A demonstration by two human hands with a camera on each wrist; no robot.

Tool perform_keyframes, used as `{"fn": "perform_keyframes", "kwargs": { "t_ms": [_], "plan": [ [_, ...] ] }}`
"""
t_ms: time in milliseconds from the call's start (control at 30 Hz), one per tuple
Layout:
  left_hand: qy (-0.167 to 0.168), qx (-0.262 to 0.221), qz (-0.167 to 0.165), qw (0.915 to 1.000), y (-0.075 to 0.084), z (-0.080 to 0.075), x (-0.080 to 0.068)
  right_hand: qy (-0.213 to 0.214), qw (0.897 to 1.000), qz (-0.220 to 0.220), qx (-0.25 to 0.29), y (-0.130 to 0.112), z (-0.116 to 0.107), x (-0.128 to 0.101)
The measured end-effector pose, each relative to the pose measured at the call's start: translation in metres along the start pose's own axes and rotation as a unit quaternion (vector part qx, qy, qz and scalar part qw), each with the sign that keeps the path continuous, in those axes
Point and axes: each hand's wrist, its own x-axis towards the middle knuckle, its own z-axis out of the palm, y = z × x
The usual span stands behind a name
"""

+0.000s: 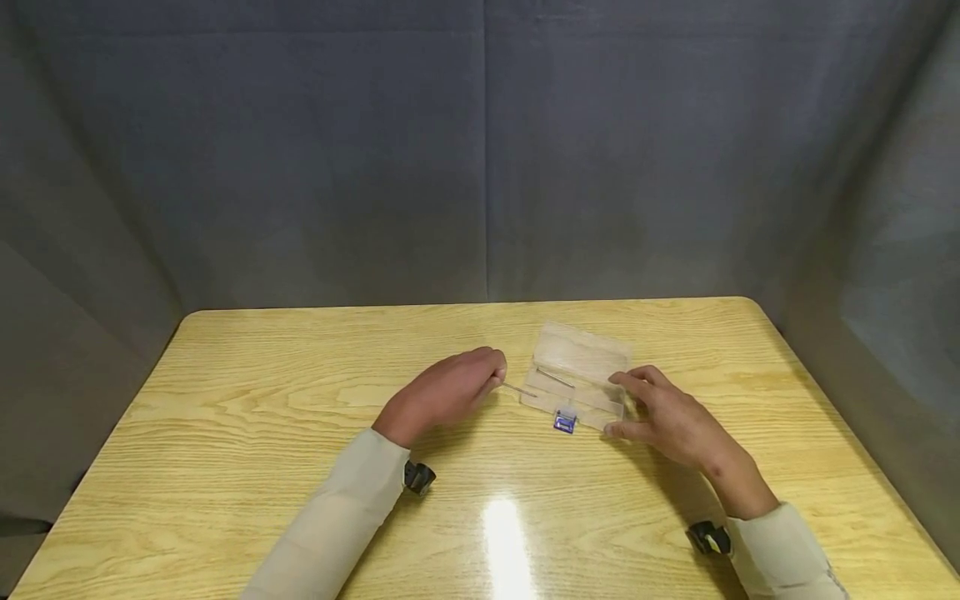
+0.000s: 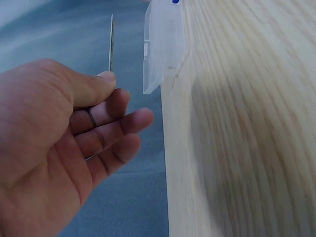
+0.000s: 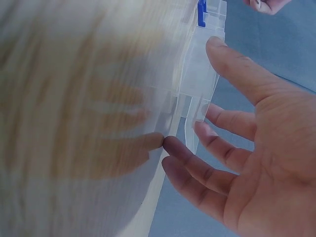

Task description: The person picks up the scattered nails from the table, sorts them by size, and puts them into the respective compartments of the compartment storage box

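A clear plastic case [image 1: 546, 397] lies on the table with its lid [image 1: 581, 350] tilted back, away from me. At its front edge sits a blue latch [image 1: 565, 422]. One thin metal rod [image 1: 555, 377] rests inside the case. My left hand [image 1: 457, 387], left of the case, pinches another slim metal rod [image 2: 111, 44] between thumb and forefinger; its tip reaches over the case's left end. At the right end, my right hand [image 1: 667, 421] holds the case, thumb on the near wall and fingers toward the far side. In the right wrist view the fingers [image 3: 232, 121] are bent and spread.
The wood-grain table [image 1: 262, 400] extends on all sides of the case, with its far edge beyond the lid. Grey cloth [image 1: 337, 167] hangs behind and along both sides. Each wrist wears a small black device [image 1: 418, 477] near the sleeve cuff.
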Motion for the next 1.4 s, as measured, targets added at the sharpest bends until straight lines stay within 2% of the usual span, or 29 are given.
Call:
{"fn": "perform_keyframes", "kwargs": {
  "t_ms": [200,467,833,1400],
  "plan": [
    [-0.004,-0.016,0.003,0.9999,0.003,0.0,0.016,0.003,1.0,-0.001,-0.001,0.0,0.0,0.0],
    [0.004,-0.015,-0.014,0.9998,0.009,0.004,0.033,0.002,1.0,-0.005,-0.002,0.002,-0.001,0.0],
    [0.0,-0.028,-0.067,0.9973,0.009,0.015,0.055,-0.001,1.0,0.008,0.005,0.0,-0.001,-0.003],
    [0.007,-0.024,-0.109,0.9938,0.018,0.025,0.082,0.011,1.0,0.006,-0.007,0.0,0.002,-0.001]
  ]
}}
